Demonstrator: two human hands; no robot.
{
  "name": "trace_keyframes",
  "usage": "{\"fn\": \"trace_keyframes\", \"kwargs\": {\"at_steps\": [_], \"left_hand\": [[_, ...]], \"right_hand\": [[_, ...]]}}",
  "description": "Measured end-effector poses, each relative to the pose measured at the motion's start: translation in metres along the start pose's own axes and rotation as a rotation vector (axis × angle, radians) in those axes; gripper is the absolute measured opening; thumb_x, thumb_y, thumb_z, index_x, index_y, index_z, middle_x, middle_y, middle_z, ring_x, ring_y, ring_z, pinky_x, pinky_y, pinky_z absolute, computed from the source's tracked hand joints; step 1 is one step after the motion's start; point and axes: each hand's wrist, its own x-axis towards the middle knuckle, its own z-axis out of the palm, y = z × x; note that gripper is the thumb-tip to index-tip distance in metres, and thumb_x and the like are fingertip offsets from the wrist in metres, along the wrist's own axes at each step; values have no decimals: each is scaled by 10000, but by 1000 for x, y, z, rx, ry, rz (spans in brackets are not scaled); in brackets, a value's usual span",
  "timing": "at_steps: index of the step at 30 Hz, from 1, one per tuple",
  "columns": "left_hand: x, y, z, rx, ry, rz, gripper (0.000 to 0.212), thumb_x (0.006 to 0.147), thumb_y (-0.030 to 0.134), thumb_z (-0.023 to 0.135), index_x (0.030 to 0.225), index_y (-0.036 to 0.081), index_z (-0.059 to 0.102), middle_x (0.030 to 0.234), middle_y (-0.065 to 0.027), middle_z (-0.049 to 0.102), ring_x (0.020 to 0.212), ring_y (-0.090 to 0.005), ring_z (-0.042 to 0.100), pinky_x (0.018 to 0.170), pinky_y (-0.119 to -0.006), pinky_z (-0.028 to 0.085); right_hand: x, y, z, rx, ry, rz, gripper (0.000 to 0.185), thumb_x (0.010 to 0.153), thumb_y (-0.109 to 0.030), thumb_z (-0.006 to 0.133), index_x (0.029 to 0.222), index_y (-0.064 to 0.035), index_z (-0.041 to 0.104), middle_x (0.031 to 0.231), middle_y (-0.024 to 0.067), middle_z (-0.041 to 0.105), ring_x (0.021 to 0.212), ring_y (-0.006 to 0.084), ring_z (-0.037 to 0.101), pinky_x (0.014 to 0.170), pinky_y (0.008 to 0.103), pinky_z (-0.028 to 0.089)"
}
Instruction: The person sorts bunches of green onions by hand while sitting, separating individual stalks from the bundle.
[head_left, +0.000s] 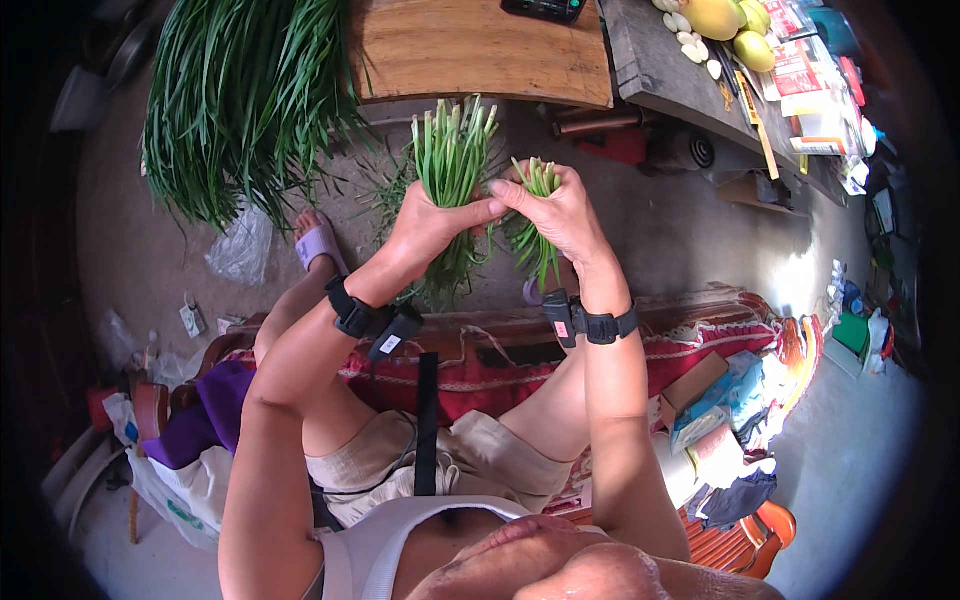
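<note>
My left hand is wrapped around a thick bunch of garlic chives, pale cut ends pointing up and away from me. A thinner bunch of chives is gripped in my right hand, its stem ends showing above the thumb and its leaves hanging below. Both hands are close together over the floor, thumbs nearly meeting between the two bunches. A large heap of long green chives hangs over the near edge at the upper left, beside a bare wooden board.
On the grey table at right lie garlic cloves, yellow-green fruit and a yellow-handled cutter. A phone rests on the board. Leaf scraps and a clear plastic bag litter the floor.
</note>
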Motion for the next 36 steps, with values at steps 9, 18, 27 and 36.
{"fn": "trace_keyframes", "kwargs": {"at_steps": [9, 18, 27, 36], "left_hand": [[2, 1, 0, -7, -3, -3, 229, 782, 183, 799, 803, 35, 626, 709, -14, 611, 606, -93, 545, 560, -255, 455], [3, -1, 0, -15, -5, -38, 212, 794, 182, 790, 795, 43, 629, 694, -16, 614, 601, -92, 550, 552, -258, 461], [2, -2, 1, -68, 11, -41, 214, 796, 181, 784, 814, 29, 634, 708, -31, 628, 596, -99, 560, 553, -256, 461], [1, 4, -1, -79, -64, -75, 217, 825, 160, 748, 882, 27, 587, 829, -73, 661, 693, -114, 586, 604, -255, 472]], "right_hand": [[2, 2, -8, -75, 64, 50, 343, 873, -258, 718, 650, -54, 555, 576, -71, 434, 591, 33, 359, 516, 257, 310], [3, 8, -7, -173, 166, -68, 405, 862, -289, 727, 618, -48, 513, 552, -62, 390, 567, 51, 322, 490, 274, 300], [2, 4, -9, -271, 227, -25, 317, 864, -294, 723, 732, -15, 652, 610, -26, 561, 602, 42, 437, 543, 257, 393], [-1, -6, -20, 73, 89, 35, 227, 862, -212, 726, 925, 4, 694, 806, -25, 646, 751, 54, 553, 692, 228, 442]]}}
